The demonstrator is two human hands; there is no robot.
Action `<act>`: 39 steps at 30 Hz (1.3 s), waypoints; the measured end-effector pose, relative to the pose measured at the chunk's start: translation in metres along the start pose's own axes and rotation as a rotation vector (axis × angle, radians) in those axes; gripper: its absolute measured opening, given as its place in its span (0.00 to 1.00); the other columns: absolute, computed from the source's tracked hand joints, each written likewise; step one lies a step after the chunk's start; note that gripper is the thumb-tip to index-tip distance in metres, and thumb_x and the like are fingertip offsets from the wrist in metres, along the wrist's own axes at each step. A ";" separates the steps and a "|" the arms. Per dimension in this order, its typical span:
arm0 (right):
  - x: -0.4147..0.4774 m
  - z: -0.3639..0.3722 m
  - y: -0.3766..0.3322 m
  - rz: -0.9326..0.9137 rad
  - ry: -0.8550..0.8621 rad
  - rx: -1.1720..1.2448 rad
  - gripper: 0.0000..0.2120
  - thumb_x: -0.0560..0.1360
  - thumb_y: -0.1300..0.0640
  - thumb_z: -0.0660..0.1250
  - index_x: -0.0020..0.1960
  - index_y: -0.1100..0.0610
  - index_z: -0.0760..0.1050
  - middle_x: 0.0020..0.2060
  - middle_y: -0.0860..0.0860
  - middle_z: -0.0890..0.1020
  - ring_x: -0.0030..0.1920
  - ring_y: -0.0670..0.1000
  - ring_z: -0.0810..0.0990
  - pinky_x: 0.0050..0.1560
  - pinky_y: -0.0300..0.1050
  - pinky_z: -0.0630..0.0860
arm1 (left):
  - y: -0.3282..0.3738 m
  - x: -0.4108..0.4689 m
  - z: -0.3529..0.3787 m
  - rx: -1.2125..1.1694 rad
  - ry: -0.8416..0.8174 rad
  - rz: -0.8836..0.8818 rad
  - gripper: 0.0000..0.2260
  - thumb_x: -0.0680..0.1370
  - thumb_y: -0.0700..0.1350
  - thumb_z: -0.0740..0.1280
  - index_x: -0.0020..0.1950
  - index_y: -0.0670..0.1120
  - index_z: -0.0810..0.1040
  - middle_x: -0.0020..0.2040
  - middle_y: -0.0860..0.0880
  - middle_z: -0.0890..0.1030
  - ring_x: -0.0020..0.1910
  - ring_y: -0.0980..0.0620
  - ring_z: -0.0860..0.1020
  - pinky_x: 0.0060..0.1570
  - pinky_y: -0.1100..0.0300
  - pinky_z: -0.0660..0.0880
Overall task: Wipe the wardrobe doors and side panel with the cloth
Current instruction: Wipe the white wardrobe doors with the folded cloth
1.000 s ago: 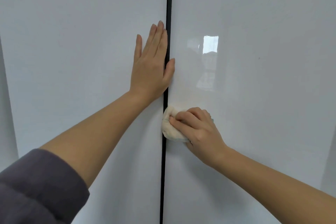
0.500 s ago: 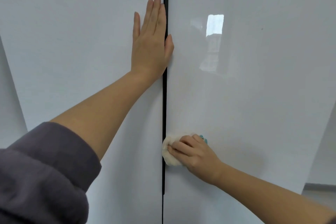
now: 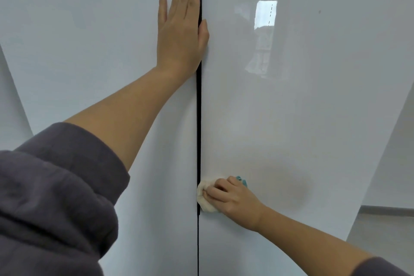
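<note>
The right hand [image 3: 235,199], low at centre frame, curls its fingers round a bunched cream cloth [image 3: 206,196] and presses it to the right wardrobe door [image 3: 313,119], just beside the dark gap [image 3: 199,119] between the doors. The left hand [image 3: 181,29], at upper centre, lies flat with straight fingers on the left door [image 3: 89,51], its thumb crossing the gap. A grey sleeve [image 3: 56,197] fills the lower left.

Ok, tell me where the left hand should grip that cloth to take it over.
Probably pinch the cream bulge of the cloth that sticks out past the right hand, coming from the left, across the dark gap. The rest is bunched under curled fingers against the right door.
</note>
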State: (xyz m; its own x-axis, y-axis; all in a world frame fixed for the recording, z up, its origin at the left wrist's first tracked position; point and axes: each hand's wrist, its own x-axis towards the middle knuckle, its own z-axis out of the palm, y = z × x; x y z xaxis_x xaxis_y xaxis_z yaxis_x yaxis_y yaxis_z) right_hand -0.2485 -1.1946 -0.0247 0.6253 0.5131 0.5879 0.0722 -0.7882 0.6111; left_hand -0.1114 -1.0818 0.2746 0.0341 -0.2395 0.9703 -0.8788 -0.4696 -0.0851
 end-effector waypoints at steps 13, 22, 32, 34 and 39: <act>-0.017 0.001 0.005 -0.515 -0.371 0.014 0.09 0.74 0.61 0.63 0.42 0.47 0.77 0.46 0.44 0.74 0.45 0.49 0.70 0.46 0.42 0.65 | 0.000 -0.001 -0.001 -0.007 -0.037 -0.006 0.27 0.80 0.43 0.49 0.78 0.38 0.49 0.80 0.43 0.50 0.79 0.46 0.48 0.76 0.46 0.44; 0.058 -0.083 0.109 -0.433 -0.190 -0.045 0.11 0.82 0.60 0.57 0.49 0.50 0.77 0.48 0.48 0.78 0.45 0.52 0.76 0.42 0.46 0.66 | -0.002 -0.003 0.001 -0.014 -0.043 0.009 0.26 0.82 0.43 0.51 0.78 0.38 0.49 0.79 0.43 0.50 0.79 0.47 0.49 0.76 0.47 0.44; 0.180 -0.202 0.247 0.019 0.132 -0.200 0.22 0.64 0.66 0.60 0.53 0.52 0.81 0.50 0.53 0.79 0.49 0.56 0.72 0.43 0.49 0.69 | 0.000 -0.002 0.005 -0.031 0.002 -0.003 0.27 0.80 0.46 0.49 0.78 0.38 0.53 0.79 0.42 0.54 0.78 0.46 0.51 0.76 0.45 0.48; 0.200 -0.217 0.265 0.102 0.207 -0.213 0.20 0.65 0.65 0.63 0.53 0.51 0.81 0.50 0.52 0.79 0.49 0.57 0.74 0.43 0.50 0.69 | 0.001 -0.003 0.006 -0.022 0.016 -0.004 0.27 0.80 0.46 0.49 0.78 0.38 0.53 0.79 0.42 0.54 0.78 0.47 0.52 0.76 0.44 0.48; 0.248 -0.248 0.307 0.357 0.450 -0.186 0.17 0.68 0.65 0.64 0.51 0.50 0.82 0.49 0.52 0.78 0.50 0.57 0.73 0.48 0.55 0.73 | 0.000 -0.005 0.012 -0.009 0.037 -0.016 0.27 0.80 0.46 0.48 0.78 0.39 0.52 0.79 0.44 0.53 0.78 0.48 0.50 0.76 0.45 0.47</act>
State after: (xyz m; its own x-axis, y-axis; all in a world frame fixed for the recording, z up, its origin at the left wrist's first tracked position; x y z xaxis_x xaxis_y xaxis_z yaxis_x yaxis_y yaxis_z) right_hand -0.2639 -1.2251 0.4405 0.1926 0.3534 0.9154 -0.2436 -0.8865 0.3935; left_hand -0.1062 -1.0905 0.2674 0.0307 -0.2009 0.9791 -0.8827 -0.4650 -0.0677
